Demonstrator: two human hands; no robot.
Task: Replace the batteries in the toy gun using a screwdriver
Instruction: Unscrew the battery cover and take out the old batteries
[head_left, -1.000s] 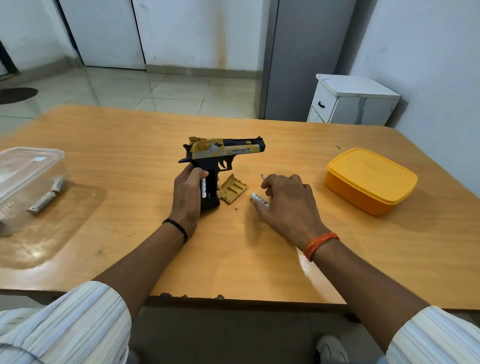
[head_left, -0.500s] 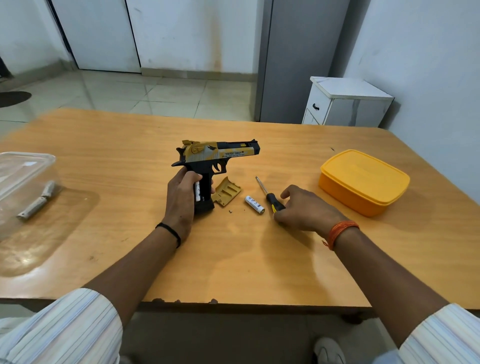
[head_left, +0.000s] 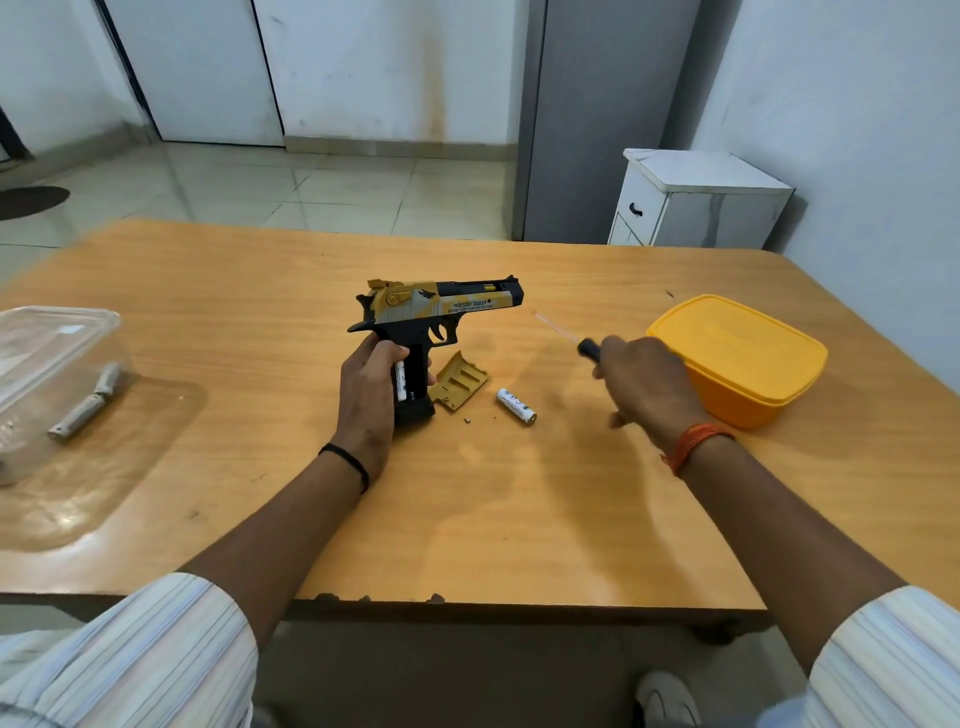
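The black and gold toy gun (head_left: 441, 306) stands upright on the table, barrel pointing right. My left hand (head_left: 369, 395) grips its handle, where a white battery (head_left: 400, 382) shows in the open grip. The gold battery cover (head_left: 460, 382) lies just right of the handle, with a tiny screw (head_left: 467, 421) in front of it. A loose white battery (head_left: 516, 406) lies on the table further right. My right hand (head_left: 641, 387) holds the screwdriver (head_left: 571, 338) above the table, its blurred shaft pointing up-left toward the gun.
A closed yellow lunch box (head_left: 737, 358) sits right of my right hand. A clear plastic box (head_left: 47, 364) with batteries under it stands at the table's left edge on its clear lid (head_left: 104, 467). A white cabinet (head_left: 696, 205) stands beyond the wooden table (head_left: 519, 519).
My right hand left the loose battery, took the screwdriver from the table and lifted it to the right. My left hand kept holding the gun.
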